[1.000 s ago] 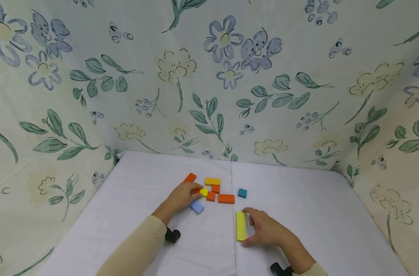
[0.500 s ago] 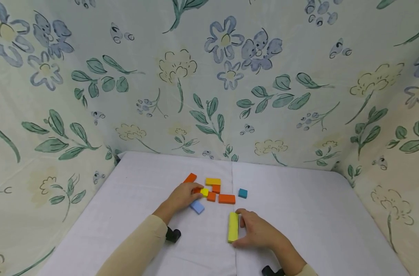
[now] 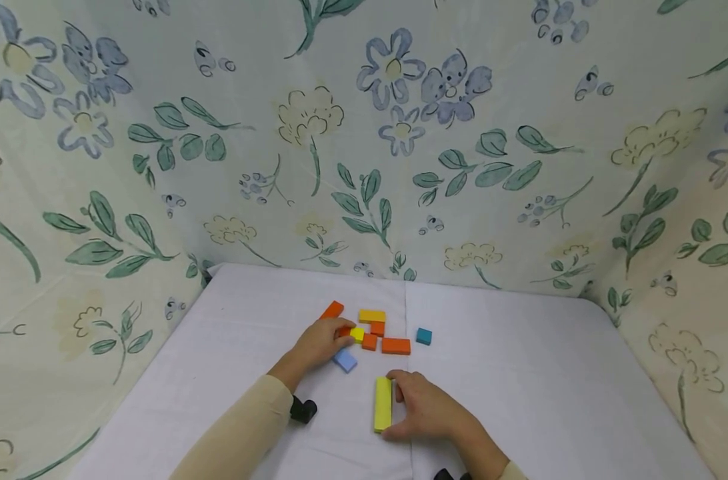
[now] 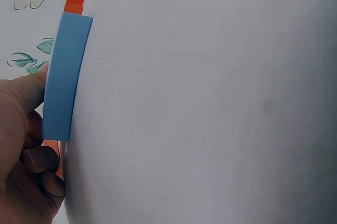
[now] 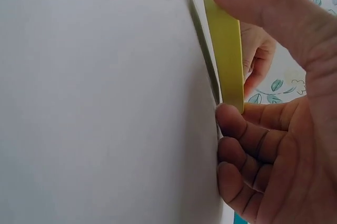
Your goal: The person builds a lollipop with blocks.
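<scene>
In the head view, my right hand (image 3: 427, 407) pinches a long yellow-green block (image 3: 383, 405) by its two ends, thumb at the near end. The right wrist view has the same yellow-green block (image 5: 225, 50) between thumb and fingertips, slightly off the cloth on one side. My left hand (image 3: 319, 343) rests at the left of the cluster, thumb and index finger around an orange block (image 3: 344, 331), mostly hidden. Just below that thumb lies a light blue block (image 3: 345, 361); it looks long in the left wrist view (image 4: 67, 77). A small bright yellow block (image 3: 357, 335) sits at the left fingertips.
Beyond the left hand lies a slanted orange block (image 3: 334, 309). Nearby are a golden yellow block (image 3: 372, 316), small orange cubes (image 3: 369, 342), a flat orange block (image 3: 396, 346) and a teal cube (image 3: 424, 336). White cloth (image 3: 520, 373) covers the table; floral fabric (image 3: 340, 167) hangs behind.
My right hand has moved left and slightly nearer, carrying the yellow-green block with it. The left hand and the other blocks have stayed in place.
</scene>
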### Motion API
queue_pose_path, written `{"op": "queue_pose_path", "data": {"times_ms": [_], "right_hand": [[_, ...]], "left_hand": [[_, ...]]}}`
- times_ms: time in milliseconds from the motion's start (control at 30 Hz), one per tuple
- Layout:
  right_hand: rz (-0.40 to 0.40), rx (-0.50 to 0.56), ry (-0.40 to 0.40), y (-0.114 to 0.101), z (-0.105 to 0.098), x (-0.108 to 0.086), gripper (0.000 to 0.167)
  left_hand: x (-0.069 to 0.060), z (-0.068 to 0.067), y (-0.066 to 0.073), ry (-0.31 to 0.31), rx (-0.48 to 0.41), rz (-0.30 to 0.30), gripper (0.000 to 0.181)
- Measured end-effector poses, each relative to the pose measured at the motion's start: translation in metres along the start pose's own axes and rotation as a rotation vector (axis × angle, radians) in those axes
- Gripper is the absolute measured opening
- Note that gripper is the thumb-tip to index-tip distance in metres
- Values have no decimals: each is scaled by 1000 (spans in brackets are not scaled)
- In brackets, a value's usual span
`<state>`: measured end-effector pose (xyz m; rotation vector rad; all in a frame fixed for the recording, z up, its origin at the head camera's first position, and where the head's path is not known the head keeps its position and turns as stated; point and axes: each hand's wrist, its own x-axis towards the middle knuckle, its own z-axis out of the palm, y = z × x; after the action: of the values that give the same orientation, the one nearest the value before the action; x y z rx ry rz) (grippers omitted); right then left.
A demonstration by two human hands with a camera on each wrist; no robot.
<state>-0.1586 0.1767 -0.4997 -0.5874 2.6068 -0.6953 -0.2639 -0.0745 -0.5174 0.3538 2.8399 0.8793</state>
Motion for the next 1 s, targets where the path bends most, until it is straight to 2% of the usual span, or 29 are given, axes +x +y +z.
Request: {"op": "queue_pose_path", "data": {"times_ms": [233,467,833,1000], "right_hand": [[-67,-19,21,-8,4,5,90],[-61,-37,34,-10,6,6,91],[-82,39,62,-1,9,5,89],[-101,39,69,0,10,7,87]], "left_hand": [[-1,-2,4,5,2,2,40],[-2,-2,5,2,14,0,40],[-1,-3,5,-29,12,2,45],[0,-4,6,-31,25,0,42]]}}
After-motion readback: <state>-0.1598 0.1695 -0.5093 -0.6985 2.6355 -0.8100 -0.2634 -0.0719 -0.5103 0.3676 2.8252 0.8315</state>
